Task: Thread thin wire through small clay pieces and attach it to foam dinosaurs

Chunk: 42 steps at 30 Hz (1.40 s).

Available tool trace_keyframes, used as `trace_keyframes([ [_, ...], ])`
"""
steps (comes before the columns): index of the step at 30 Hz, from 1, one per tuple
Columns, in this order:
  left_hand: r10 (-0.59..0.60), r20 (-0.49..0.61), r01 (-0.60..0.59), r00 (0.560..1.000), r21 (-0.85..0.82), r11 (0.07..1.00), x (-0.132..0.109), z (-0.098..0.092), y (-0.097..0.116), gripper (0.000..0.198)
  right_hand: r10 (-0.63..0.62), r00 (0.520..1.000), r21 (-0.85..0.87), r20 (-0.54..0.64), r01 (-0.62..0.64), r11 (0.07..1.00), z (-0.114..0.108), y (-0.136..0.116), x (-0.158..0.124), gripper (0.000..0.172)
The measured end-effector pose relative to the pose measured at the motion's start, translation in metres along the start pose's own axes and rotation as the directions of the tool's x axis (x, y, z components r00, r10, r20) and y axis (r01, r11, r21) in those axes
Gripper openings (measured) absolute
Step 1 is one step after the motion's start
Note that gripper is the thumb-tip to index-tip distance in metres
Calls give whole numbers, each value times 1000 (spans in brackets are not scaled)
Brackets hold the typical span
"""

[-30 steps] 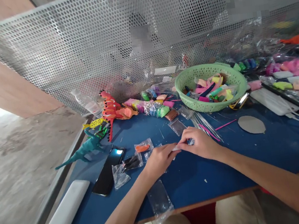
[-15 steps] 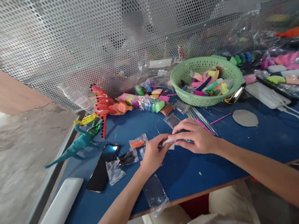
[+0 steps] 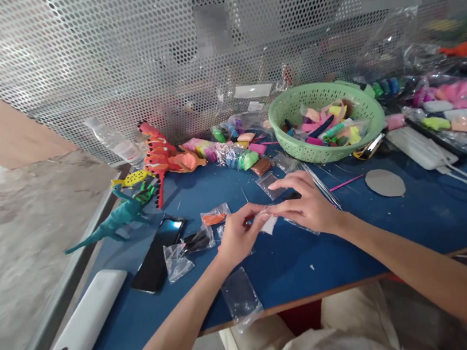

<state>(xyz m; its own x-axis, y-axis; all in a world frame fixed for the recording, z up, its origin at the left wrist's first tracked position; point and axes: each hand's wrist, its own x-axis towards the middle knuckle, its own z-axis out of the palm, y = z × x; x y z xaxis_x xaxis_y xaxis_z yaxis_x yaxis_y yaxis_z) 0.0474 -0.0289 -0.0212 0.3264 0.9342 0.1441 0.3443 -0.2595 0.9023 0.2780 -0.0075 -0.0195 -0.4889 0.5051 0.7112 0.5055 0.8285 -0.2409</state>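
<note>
My left hand (image 3: 242,234) and my right hand (image 3: 307,202) meet over the middle of the blue table, fingertips touching. Thumb and fingers of each are pinched together, and whatever small thing sits between them is mostly hidden. Some of the right hand's fingers are raised above the pinch. Just below the fingertips shows a small white piece (image 3: 270,225). Left of my left hand lie a clear packet with an orange piece (image 3: 214,219) and a packet with black pieces (image 3: 199,241). A small clear bag (image 3: 270,186) lies just beyond my right hand.
A green basket (image 3: 329,154) holds colourful wrapped pieces. Toy dinosaurs, one teal (image 3: 122,221) and one red-orange (image 3: 162,159), stand left. A phone (image 3: 158,258), a white power bank (image 3: 87,323), a grey oval disc (image 3: 385,183) and metal wires (image 3: 322,183) lie around. Perforated metal (image 3: 133,50) rises behind.
The white bit visible between my fingers is now mostly covered by them. My right hand has shifted slightly, its fingers lifted higher. The view has tilted a little.
</note>
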Motion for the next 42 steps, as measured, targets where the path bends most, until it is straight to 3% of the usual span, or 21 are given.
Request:
trace_keyframes([
  [5,4,-36,-5,999,-31,999,0,1,1,31,1,1000,53,-25,1,999,2,2,1,20],
  [8,-50,11,51,999,-85,995,1,2,1,34,-7,999,9,-34,7,1000,0,2,1,18],
  [11,-53,68,61,996,-126,990,3,-2,6,34,-117,992,-159,-39,109,981,-5,1,0,26],
  [14,-32,159,44,987,-71,996,5,-10,15,30,-265,964,-295,-23,247,923,-8,-3,-1,22],
  [18,-26,267,11,963,56,998,4,-17,21,23,-418,908,-344,-42,380,859,-8,-11,-2,12],
  [21,-15,318,-44,948,177,983,3,-18,19,22,-456,889,-357,-32,416,836,-7,-14,-2,8],
  [25,-28,373,-51,927,201,978,3,-18,19,24,-438,899,-345,-5,409,845,-7,-13,-4,9],
  [28,-33,382,-20,924,134,991,3,-19,20,26,-359,933,-278,31,353,894,-5,-8,-5,15],
  [32,-24,380,-20,925,109,994,3,-20,22,24,-243,969,-178,40,246,953,-1,-1,-5,11],
  [36,-32,378,-19,925,129,991,3,-20,23,21,-195,976,-138,93,207,969,0,2,-5,18],
  [42,-48,381,15,923,90,996,4,-20,25,25,-193,971,-136,142,212,968,-1,-2,-4,13],
])
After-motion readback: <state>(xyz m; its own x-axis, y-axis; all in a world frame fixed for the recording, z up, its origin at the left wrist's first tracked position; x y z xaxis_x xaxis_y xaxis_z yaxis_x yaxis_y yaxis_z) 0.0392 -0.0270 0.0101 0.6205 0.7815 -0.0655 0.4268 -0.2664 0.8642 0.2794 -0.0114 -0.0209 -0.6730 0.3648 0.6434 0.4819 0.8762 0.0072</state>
